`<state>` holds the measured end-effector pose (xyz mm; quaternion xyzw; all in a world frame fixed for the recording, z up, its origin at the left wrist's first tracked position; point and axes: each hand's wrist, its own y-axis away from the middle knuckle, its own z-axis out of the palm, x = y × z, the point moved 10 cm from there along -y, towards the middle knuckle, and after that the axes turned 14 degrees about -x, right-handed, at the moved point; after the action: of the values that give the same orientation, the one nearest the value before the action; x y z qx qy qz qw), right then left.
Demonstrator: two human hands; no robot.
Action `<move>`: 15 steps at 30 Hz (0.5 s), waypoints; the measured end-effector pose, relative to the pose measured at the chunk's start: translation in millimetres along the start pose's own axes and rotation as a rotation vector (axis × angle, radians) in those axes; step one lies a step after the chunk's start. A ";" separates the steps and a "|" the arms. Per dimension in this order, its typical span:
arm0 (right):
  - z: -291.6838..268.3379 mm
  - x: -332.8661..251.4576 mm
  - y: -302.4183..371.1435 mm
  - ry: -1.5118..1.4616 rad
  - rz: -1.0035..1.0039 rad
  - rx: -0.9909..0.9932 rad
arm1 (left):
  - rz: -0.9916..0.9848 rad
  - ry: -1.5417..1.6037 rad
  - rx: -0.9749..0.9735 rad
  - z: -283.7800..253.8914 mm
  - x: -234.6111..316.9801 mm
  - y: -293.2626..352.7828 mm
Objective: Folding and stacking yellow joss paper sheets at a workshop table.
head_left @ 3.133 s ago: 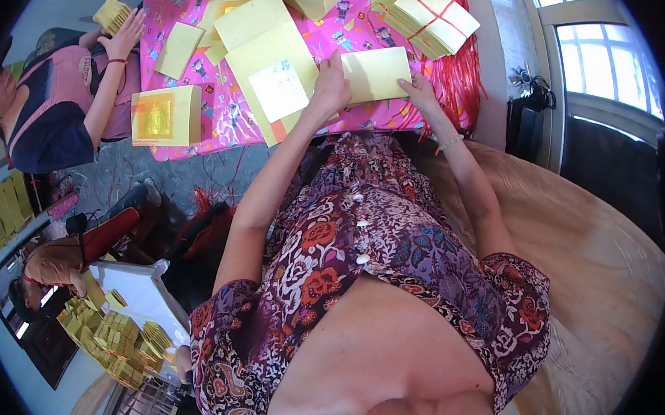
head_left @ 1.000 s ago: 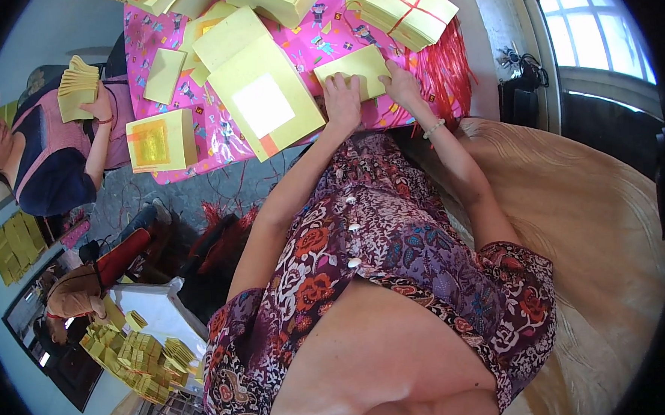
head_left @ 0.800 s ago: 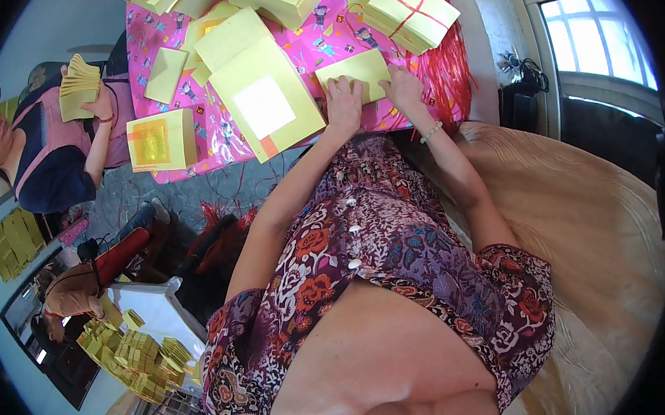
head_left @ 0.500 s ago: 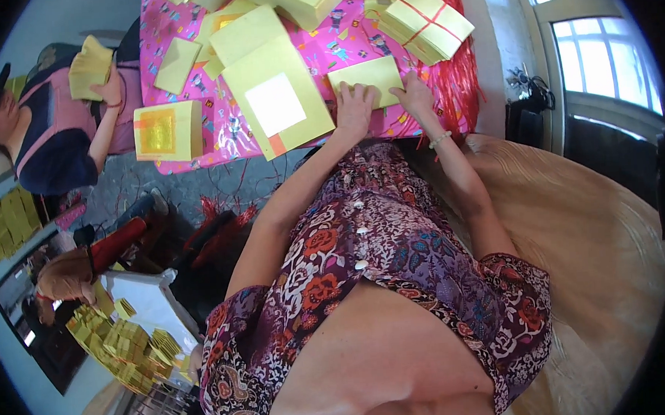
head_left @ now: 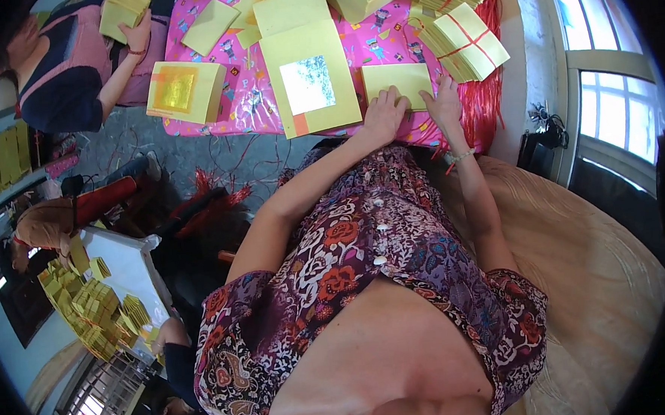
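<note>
A rectangular yellow paper piece (head_left: 398,76), possibly a thin stack, lies at the near edge of the pink-covered table (head_left: 247,92). My left hand (head_left: 386,116) rests its slightly bent, parted fingers on the paper's front part; its thumb is hidden. At the paper's right end, my right hand (head_left: 444,108) has thumb and fingers apart, the thumb touching the edge. Left of my hands lies a big yellow paper block (head_left: 309,47) with a silver square on top. A yellow bundle (head_left: 465,43) crossed with red string sits beyond my right hand.
A yellow block with a gold square (head_left: 185,91) stands at the table's left. Red string strands (head_left: 485,98) hang over its right edge. At far left a co-worker's hand (head_left: 139,33) holds yellow papers. A white table (head_left: 124,256) bears yellow bundles, with other people beside it.
The view has shifted, so the table appears further right and higher. My left fingers have drawn closer together on the paper, and my right fingers now point more upward beside its edge.
</note>
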<state>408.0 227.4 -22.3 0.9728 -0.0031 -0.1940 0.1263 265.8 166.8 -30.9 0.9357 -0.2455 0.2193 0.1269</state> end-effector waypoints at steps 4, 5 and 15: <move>-27.3 -35.7 0.7 -0.042 -0.161 0.028 | 0.061 0.123 0.090 -42.6 5.1 17.1; -31.5 -54.2 1.6 -0.090 -0.276 0.003 | 0.092 0.219 0.102 -56.4 2.1 27.4; 20.2 -203.8 58.1 0.060 -0.906 -0.357 | -0.198 0.241 0.159 -112.6 -106.1 142.1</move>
<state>214.4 177.5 50.7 0.8446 0.4576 -0.1987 0.1943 70.3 128.1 35.6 0.9293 -0.1172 0.3351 0.1020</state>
